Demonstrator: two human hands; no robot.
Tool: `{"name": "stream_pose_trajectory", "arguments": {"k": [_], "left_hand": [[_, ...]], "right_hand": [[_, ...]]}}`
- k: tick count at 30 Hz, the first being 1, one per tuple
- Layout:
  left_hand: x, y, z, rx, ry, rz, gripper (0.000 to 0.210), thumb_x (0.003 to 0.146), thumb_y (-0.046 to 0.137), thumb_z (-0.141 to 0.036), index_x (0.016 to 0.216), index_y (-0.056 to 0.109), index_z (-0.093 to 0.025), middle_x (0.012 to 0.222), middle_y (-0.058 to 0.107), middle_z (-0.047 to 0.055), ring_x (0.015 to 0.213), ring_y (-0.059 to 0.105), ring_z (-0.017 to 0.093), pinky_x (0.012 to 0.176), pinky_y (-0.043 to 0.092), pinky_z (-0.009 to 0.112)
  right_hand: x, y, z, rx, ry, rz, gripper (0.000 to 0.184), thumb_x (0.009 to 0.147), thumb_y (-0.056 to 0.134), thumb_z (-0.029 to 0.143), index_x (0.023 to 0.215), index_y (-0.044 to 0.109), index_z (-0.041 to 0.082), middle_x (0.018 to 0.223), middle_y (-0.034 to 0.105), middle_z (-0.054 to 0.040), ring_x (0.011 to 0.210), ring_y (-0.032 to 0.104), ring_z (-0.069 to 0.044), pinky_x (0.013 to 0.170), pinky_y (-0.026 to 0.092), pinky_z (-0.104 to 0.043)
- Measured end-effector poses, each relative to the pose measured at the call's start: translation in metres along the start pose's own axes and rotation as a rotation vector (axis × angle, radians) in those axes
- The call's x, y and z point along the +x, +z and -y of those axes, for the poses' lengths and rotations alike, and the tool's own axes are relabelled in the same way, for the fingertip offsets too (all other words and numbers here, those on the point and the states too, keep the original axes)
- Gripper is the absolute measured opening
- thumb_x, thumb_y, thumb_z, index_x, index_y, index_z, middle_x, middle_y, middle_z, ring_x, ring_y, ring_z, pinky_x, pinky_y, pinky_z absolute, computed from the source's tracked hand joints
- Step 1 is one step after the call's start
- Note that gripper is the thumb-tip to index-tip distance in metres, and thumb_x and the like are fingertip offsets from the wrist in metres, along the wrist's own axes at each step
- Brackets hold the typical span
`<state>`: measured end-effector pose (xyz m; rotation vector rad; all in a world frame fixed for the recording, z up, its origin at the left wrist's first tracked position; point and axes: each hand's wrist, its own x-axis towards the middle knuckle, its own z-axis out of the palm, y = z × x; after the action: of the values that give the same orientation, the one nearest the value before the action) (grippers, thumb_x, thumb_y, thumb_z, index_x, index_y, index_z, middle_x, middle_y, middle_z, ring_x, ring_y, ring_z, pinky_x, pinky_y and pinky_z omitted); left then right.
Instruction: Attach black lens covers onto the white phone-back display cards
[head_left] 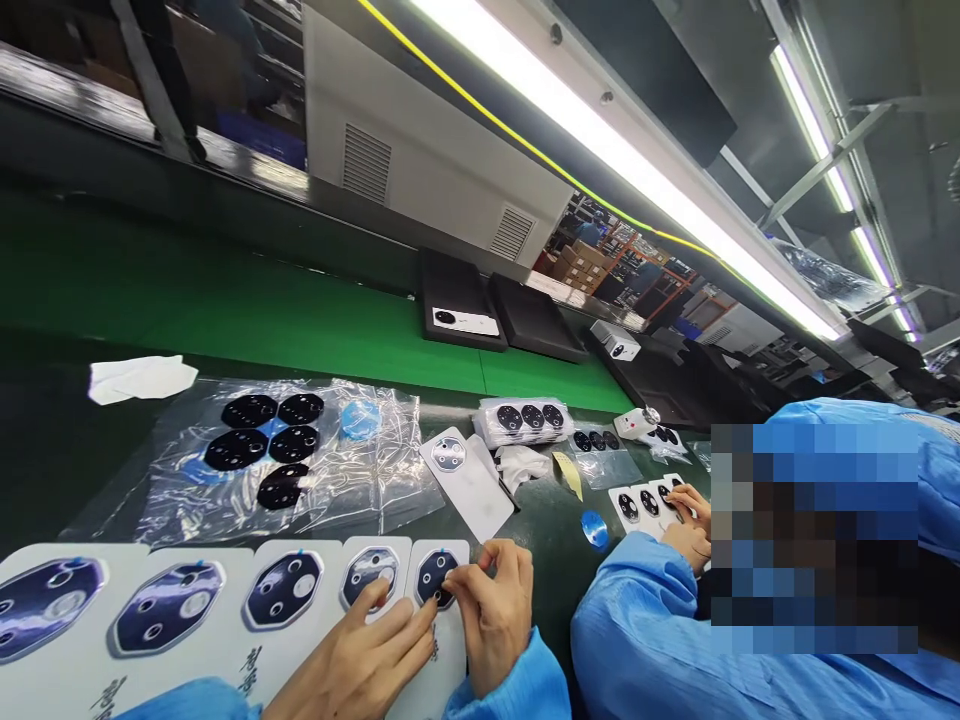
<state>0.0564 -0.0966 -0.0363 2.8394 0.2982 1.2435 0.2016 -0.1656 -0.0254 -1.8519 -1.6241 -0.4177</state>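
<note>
Several white phone back panels [67, 690] lie side by side along the near edge, each with a dark, glossy octagonal camera plate [283, 590]. My left hand [352, 650] rests with outstretched fingers over the two rightmost panels, its index finger by the fourth camera plate [369, 578]. At the rightmost camera plate [433, 577], my right hand [495, 610] has thumb and fingers pinched together on the plate's right edge. Whatever is between those fingertips is too small to make out. Behind the row, a clear plastic sheet [397, 440] bears several black camera-shaped pieces [251, 450].
A loose white panel [469, 490], a stack with black discs [525, 420] and crumpled white paper [523, 465] lie farther back. Black trays [459, 275] stand on the green surface [322, 315]. Close on the right, a co-worker in blue [660, 640] handles similar panels.
</note>
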Motion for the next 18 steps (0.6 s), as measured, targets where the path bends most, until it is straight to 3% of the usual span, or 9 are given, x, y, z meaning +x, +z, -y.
{"name": "stream_pose_trajectory", "arguments": {"k": [5, 15, 18], "left_hand": [[0.0032, 0.0018, 0.0011, 0.012, 0.011, -0.001, 0.056, 0.098, 0.011, -0.003, 0.078, 0.062, -0.019, 0.086, 0.07, 0.001, 0.074, 0.051, 0.015, 0.087, 0.029, 0.038], [0.0002, 0.0027, 0.0033, 0.002, 0.023, -0.002, 0.046, 0.095, 0.022, -0.002, 0.08, 0.061, -0.02, 0.091, 0.068, -0.001, 0.077, 0.048, 0.017, 0.089, 0.029, 0.036], [-0.0011, 0.0025, 0.0025, -0.014, 0.017, 0.001, 0.045, 0.096, 0.022, -0.004, 0.08, 0.061, -0.02, 0.091, 0.068, -0.001, 0.076, 0.049, 0.017, 0.09, 0.028, 0.037]], "right_hand": [[-0.0016, -0.0066, -0.0001, -0.015, -0.02, 0.06, 0.019, 0.086, 0.054, 0.008, 0.073, 0.061, 0.02, 0.082, 0.046, -0.003, 0.078, 0.045, -0.017, 0.065, 0.04, -0.028], [-0.0035, -0.0009, -0.0027, 0.014, 0.005, 0.004, 0.017, 0.085, 0.055, 0.009, 0.073, 0.062, 0.02, 0.083, 0.045, -0.0027, 0.078, 0.044, -0.018, 0.066, 0.04, -0.029], [-0.0044, -0.0023, -0.0047, 0.008, 0.005, 0.071, 0.016, 0.083, 0.057, 0.007, 0.076, 0.063, 0.02, 0.083, 0.047, -0.0029, 0.079, 0.046, -0.018, 0.065, 0.042, -0.028]]}}
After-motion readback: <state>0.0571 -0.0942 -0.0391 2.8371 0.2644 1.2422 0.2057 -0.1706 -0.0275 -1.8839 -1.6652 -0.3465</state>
